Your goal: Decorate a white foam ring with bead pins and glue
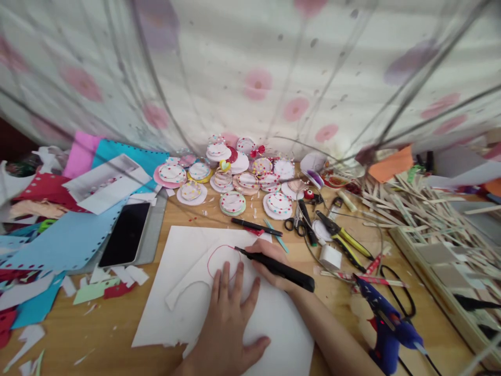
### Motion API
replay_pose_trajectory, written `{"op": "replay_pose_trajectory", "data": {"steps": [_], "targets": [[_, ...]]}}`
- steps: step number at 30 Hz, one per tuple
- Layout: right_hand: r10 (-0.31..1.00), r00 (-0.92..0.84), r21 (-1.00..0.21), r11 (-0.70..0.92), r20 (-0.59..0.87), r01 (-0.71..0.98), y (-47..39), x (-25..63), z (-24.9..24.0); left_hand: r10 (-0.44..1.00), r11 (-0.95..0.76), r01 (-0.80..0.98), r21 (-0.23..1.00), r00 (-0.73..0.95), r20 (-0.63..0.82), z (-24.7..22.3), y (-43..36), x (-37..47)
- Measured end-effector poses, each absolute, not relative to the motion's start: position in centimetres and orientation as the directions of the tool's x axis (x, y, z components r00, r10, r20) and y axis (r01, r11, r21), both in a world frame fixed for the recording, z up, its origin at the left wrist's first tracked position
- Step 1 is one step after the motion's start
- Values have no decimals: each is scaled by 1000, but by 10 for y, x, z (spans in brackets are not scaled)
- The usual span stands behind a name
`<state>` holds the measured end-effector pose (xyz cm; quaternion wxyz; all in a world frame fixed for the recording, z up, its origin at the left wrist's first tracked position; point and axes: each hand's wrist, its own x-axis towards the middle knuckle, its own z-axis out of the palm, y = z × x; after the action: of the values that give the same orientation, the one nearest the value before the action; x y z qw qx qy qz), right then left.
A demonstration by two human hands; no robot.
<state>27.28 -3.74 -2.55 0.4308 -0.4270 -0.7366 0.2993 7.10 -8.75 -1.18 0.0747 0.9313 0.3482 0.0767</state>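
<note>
My left hand (pixel 225 318) lies flat with fingers spread, pressing on a white paper piece (pixel 191 271) that has a curved cut-out along its lower edge. A red circle outline (pixel 211 256) is drawn on that piece, just beyond my fingertips. My right hand (pixel 270 261) grips a thick black pen-like tool (pixel 285 271); whether it is a knife or a pen I cannot tell. Its thin tip is at the upper right of the circle. Underneath is a larger white sheet (pixel 156 313). A slim black pen (pixel 256 226) lies across the sheet's far edge.
Several layered paper discs with dotted trim (pixel 233 202) stand at the back. To the left are a phone (pixel 125 235), an open white box (pixel 105 183) and coloured paper scraps. Scissors (pixel 296 224), yellow-handled pliers (pixel 346 243), a blue glue gun (pixel 387 324) and piled wooden sticks (pixel 442 214) lie right.
</note>
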Motion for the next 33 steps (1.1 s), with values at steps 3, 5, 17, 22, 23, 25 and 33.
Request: {"op": "replay_pose_trajectory", "data": {"steps": [3,5,17,22,23,25,33], "targets": [[885,-264,-800,461,383,385,-36,272,-24,658,-749,635,189,747,93,-12,-87,71],[884,-265,-792,464,385,397,-36,272,-22,657,-750,635,187,748,95,-12,-86,71],[874,-199,-755,483,442,444,-46,270,-25,663,-744,641,189,744,88,-10,-87,71],[893,-153,-761,442,423,475,-52,269,-26,658,-749,636,187,748,93,-10,-87,71],[896,-146,-764,435,419,477,-52,268,-26,658,-749,636,187,748,91,-10,-87,71],[900,-134,-770,426,415,475,-53,266,-27,657,-748,636,191,749,82,-10,-86,71],[922,-53,-795,359,384,490,-55,257,-21,653,-743,626,236,756,51,-10,-86,69]]}}
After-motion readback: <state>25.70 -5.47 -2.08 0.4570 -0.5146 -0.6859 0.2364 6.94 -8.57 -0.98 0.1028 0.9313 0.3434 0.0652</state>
